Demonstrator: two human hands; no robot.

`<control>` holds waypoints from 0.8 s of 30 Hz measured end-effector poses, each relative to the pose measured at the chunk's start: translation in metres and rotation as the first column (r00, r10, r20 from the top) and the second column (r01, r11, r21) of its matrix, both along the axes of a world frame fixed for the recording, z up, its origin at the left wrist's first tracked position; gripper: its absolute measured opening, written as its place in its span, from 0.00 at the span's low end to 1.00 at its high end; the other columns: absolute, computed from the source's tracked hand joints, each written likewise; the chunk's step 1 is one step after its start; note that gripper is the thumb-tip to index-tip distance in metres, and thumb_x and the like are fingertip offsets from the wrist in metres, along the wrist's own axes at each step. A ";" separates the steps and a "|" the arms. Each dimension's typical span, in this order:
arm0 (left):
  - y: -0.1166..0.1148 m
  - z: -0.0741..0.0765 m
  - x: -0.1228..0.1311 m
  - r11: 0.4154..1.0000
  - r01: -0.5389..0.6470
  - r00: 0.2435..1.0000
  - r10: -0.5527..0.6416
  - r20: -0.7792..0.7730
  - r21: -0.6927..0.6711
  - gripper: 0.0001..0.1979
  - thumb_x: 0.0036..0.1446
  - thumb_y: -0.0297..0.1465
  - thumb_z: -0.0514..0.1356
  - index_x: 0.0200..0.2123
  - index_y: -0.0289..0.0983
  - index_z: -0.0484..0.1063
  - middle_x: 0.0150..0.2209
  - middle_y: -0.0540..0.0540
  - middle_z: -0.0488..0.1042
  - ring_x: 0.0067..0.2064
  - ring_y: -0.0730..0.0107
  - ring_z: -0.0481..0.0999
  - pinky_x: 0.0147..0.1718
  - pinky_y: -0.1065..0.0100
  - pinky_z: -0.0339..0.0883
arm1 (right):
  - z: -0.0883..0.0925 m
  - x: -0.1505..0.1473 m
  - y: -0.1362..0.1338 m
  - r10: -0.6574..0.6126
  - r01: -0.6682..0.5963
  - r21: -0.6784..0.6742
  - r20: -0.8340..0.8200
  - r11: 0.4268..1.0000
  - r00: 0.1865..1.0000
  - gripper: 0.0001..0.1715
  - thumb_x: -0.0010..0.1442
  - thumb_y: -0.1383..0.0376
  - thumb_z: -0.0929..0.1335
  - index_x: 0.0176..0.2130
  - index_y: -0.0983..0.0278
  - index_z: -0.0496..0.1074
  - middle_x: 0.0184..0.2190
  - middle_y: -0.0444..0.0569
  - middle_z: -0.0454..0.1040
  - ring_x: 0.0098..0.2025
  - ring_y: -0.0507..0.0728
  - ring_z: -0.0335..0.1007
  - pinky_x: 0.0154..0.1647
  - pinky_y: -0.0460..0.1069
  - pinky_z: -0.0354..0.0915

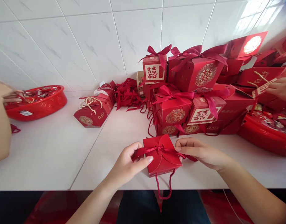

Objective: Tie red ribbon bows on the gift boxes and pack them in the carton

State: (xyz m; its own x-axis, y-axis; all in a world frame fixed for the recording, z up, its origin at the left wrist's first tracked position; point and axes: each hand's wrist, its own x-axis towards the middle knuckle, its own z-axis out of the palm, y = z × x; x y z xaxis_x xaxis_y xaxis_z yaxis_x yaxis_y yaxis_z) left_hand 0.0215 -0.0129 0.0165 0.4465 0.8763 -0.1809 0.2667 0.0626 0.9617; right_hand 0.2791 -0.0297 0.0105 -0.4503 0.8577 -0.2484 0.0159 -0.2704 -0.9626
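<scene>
A small red gift box [162,165] lies near the counter's front edge, petal-shaped flaps folded shut on top. A red satin ribbon [159,149] is tied in a knot across its lid, and a red cord handle [165,198] hangs over the edge. My left hand [131,160] is closed on the box's left side, thumb on the lid, with one ribbon end by its fingers. On the other side, my right hand [197,151] pinches the ribbon's right end between thumb and fingers.
Behind stand stacked red gift boxes [174,112] with bows. A heap of red ribbons [129,93] and some boxes with cord handles [94,109] sit left of them. Red baskets [47,104] of wrapped sweets stand at both sides, where other people's hands [284,88] work.
</scene>
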 end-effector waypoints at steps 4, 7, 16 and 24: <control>0.000 0.004 0.001 1.000 -0.002 1.000 0.002 -0.004 -0.011 0.12 0.53 0.39 0.64 0.30 0.38 0.67 0.27 0.52 0.66 0.30 0.72 0.65 0.30 0.72 0.59 | 0.005 0.004 0.000 0.013 -0.014 0.018 0.077 1.000 0.997 0.16 0.54 0.55 0.71 0.28 0.65 0.67 0.24 0.41 0.63 0.25 0.48 0.52 0.26 0.45 0.49; 0.000 0.006 0.001 1.000 0.004 0.999 -0.005 -0.031 -0.026 0.13 0.53 0.40 0.64 0.29 0.38 0.66 0.26 0.53 0.63 0.28 0.73 0.63 0.29 0.73 0.57 | 0.004 0.005 0.002 0.051 -0.051 -0.004 0.067 0.999 0.996 0.16 0.51 0.58 0.73 0.29 0.65 0.66 0.24 0.40 0.63 0.26 0.48 0.54 0.27 0.45 0.50; -0.001 0.008 0.001 1.000 0.005 0.999 -0.006 -0.053 -0.012 0.10 0.54 0.37 0.63 0.30 0.38 0.67 0.25 0.54 0.62 0.27 0.75 0.59 0.27 0.74 0.55 | 0.016 0.007 0.001 0.145 -0.159 0.050 0.206 0.986 0.968 0.13 0.47 0.68 0.73 0.33 0.64 0.66 0.27 0.39 0.62 0.28 0.48 0.55 0.27 0.43 0.53; -0.002 0.012 0.002 0.998 0.043 0.998 -0.044 -0.040 -0.036 0.11 0.54 0.38 0.64 0.31 0.38 0.67 0.26 0.54 0.62 0.28 0.75 0.60 0.28 0.74 0.55 | 0.025 0.009 -0.004 0.212 -0.220 -0.003 0.283 0.975 0.935 0.23 0.57 0.49 0.69 0.27 0.64 0.64 0.20 0.38 0.56 0.21 0.46 0.47 0.21 0.45 0.44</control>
